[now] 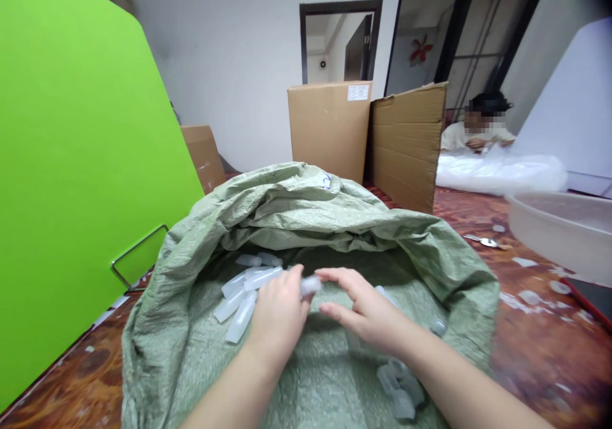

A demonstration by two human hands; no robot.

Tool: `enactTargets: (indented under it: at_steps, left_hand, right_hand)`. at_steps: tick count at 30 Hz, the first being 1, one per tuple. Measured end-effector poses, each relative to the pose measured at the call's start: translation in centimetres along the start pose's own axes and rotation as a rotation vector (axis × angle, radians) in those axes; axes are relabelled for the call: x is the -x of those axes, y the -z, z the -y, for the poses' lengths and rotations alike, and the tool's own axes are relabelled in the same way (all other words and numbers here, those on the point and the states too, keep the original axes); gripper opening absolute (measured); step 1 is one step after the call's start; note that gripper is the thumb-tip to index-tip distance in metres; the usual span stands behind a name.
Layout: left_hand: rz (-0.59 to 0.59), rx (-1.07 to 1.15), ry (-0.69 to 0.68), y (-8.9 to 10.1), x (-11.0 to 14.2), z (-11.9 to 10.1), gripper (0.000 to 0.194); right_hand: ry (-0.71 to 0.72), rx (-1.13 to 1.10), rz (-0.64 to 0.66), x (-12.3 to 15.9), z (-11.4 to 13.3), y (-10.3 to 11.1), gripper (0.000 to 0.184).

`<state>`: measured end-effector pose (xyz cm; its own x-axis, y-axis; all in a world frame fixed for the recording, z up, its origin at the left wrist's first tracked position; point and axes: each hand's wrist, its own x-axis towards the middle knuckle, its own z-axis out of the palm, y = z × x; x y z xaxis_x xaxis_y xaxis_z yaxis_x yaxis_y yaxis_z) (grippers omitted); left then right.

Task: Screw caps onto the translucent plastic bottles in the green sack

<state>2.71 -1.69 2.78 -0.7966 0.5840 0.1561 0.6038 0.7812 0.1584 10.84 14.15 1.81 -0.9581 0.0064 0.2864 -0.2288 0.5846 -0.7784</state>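
My left hand (282, 298) is closed around a small translucent plastic bottle (311, 285), whose end sticks out toward the right. Just beside that end is my right hand (356, 305), its thumb and fingers apart and the fingertips close to the bottle. Both hands are over the mouth of a green woven sack (325, 384). Left of my left hand, several pale plastic bottles (241, 317) lie in a loose pile on the sack. More translucent plastic pieces (399, 391) lie below my right forearm, partly hidden by it.
A bright green panel (86, 161) stands at the left. Behind the sack are a cardboard box (329, 129) and an upright cardboard flap (406, 142). At the right are a white basin (564, 231), clear plastic bags (502, 171) and another person (456, 137) on the reddish floor.
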Motion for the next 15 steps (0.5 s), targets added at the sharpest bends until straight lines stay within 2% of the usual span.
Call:
enactTargets:
  at_steps: [3,5,7,9,11,15]
  left_hand:
    - [-0.224,-0.207,0.249,0.0,-0.6,1.5,0.051]
    - [-0.340,-0.296,0.349,-0.5,-1.0,2.6,0.054]
    - [-0.436,-0.322,0.370,-1.2,-1.3,3.2,0.059]
    - [-0.494,-0.312,0.329,-1.9,-1.5,3.2,0.062]
    - [-0.498,-0.275,0.243,-2.4,-1.5,2.7,0.060]
    - [-0.372,-0.143,0.012,-2.4,-0.9,1.6,0.048]
  right_hand:
    - [-0.082,0.183,0.011,0.5,0.0,3.1,0.019]
    - [-0.167,0.269,0.128,1.0,-0.1,4.9,0.010]
    - [-0.234,0.312,0.278,1.4,-0.2,5.8,0.011]
    - [-0.278,0.373,0.377,1.8,-0.3,5.6,0.021]
    - [-0.319,0.477,0.414,1.9,-0.1,4.8,0.024]
    - [-0.284,0.614,0.446,2.0,0.3,3.5,0.015]
